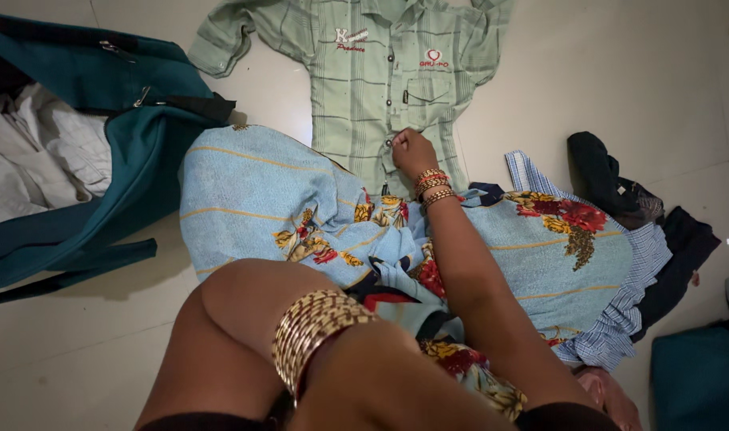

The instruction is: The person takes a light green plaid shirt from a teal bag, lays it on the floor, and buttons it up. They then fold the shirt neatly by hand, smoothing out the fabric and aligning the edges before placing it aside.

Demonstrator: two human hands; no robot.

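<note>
A pale green checked short-sleeved shirt (364, 72) lies flat on the white tiled floor, front up, collar away from me. My right hand (410, 152), with red and gold bangles on the wrist, reaches forward over my lap and pinches the shirt's button strip near the lower hem. My left arm is bent close under the camera, a stack of gold bangles (315, 329) on the wrist. My left hand (380, 379) is a dark blur at the bottom edge, so its fingers and anything in them cannot be made out.
An open teal bag (101, 96) with white clothes (41, 152) inside lies at the left. My lap is covered by light blue flowered cloth (260, 191). A blue striped garment (628, 311) and dark clothes (612, 179) lie at the right, with a teal object (699, 379) at bottom right.
</note>
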